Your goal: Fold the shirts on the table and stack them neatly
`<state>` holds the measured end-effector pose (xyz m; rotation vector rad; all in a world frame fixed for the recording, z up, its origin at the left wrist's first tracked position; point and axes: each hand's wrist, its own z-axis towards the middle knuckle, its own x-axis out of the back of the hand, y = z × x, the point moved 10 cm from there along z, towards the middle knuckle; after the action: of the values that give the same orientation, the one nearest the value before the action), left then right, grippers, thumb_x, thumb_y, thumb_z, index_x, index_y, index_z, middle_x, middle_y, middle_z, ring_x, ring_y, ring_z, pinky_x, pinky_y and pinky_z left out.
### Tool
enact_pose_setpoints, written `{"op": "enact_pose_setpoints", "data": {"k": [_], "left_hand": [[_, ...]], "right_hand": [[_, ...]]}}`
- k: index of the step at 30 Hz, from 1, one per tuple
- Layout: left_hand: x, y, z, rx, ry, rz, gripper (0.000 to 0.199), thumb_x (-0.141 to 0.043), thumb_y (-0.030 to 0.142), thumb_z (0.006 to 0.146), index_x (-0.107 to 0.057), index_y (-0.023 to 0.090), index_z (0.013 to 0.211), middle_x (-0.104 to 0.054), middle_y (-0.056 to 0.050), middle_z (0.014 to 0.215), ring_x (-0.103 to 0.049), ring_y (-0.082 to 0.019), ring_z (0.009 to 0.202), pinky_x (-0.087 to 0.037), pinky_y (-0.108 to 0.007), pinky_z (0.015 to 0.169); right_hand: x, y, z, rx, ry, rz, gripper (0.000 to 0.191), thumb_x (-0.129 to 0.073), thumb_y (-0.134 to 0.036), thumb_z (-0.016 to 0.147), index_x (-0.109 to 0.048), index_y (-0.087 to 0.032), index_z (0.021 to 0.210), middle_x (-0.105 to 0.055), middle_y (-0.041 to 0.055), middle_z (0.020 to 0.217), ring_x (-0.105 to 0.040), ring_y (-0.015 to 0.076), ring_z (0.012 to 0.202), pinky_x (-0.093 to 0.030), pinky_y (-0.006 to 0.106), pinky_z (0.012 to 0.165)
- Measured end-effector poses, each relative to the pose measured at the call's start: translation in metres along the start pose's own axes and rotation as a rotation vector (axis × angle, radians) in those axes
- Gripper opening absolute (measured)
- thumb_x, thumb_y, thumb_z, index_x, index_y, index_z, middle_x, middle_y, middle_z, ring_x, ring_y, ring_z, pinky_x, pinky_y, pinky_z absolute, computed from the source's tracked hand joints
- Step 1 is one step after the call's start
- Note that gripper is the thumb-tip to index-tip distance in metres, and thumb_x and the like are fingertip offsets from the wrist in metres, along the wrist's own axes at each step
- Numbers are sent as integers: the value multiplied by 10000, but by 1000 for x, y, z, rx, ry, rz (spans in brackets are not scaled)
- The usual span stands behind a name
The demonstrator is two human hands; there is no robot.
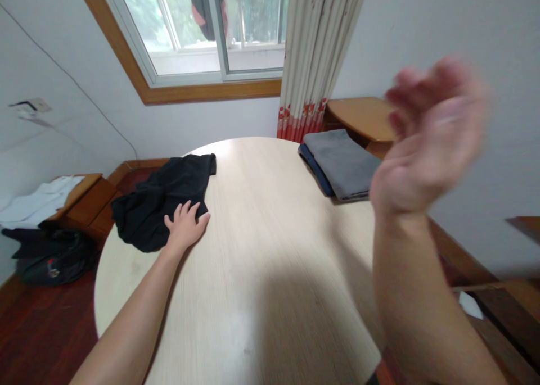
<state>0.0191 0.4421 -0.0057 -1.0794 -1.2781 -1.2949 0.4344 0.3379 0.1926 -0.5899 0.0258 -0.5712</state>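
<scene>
My left hand lies with spread fingers on the edge of a crumpled black garment at the left of the round table; whether it is shorts or a shirt I cannot tell. Raised in the air at the right, my right hand is blurred by motion. Its fingers are loosely bent and apart, and nothing shows in them. Behind and to the left of it in the view, a folded grey garment rests on a dark blue folded one at the table's right side.
The pale round table fills the middle. Beyond it are a window and a patterned curtain. A wooden cabinet stands behind the folded pile. At the left, white cloth lies on a wooden stand above a black bag.
</scene>
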Motion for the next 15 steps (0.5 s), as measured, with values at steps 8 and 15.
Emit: {"op": "enact_pose_setpoints", "data": {"k": [8,15], "left_hand": [[3,-6,-2,-8,23,-58,587,-369,550,937,-528,243,1411,-353,-81,1574,-248,-386,1452,-160,-717,1125],[7,-2,-8,7,52,-44,555,-358,501,946,-520,235,1407,-364,-104,1565,-255,-364,1452,-176,-710,1120]], "right_hand": [[-3,66,-57,-188,102,-697,352,-524,-278,846,-620,-189,1173,-606,136,1291,-510,302,1236,-345,528,1073],[23,116,-82,-408,-18,-947,549,-605,-353,765,-566,-164,1279,-500,171,1406,-379,336,1312,-198,566,1100]]}}
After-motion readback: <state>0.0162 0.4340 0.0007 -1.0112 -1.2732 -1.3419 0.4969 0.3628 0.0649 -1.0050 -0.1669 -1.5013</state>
